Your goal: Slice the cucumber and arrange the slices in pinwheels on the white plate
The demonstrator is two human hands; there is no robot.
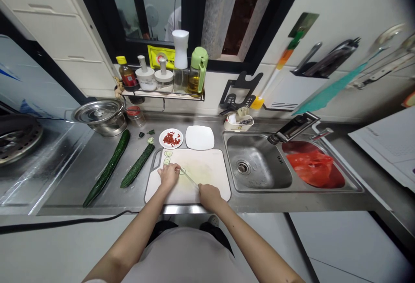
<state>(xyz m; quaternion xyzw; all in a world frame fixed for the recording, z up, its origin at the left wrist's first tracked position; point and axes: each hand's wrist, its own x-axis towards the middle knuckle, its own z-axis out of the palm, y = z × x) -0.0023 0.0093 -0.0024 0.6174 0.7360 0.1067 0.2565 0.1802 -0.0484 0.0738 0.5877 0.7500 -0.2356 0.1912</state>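
Observation:
My right hand (209, 195) is closed round the handle of a knife (191, 180). Its thin blade slants up and left over the white cutting board (214, 155). At the tip end of the blade a thin cucumber slice (182, 171) shows beside the fingertips of my left hand (169, 176). Those fingers are bent and pressed together at the slice's edge; their undersides are hidden. Several cut cucumber slices (167, 157) lie at the board's upper left. A shortened cucumber (137, 166) and a longer whole cucumber (108, 168) rest on the steel counter to the left.
Behind the board stand a plate of chopped red pieces (162, 144) and a white square plate (199, 138). The sink (259, 166), holding a red plastic bag (311, 168) in its right basin, adjoins on the right. A lidded pot (106, 125) sits back left, below a condiment shelf (168, 96).

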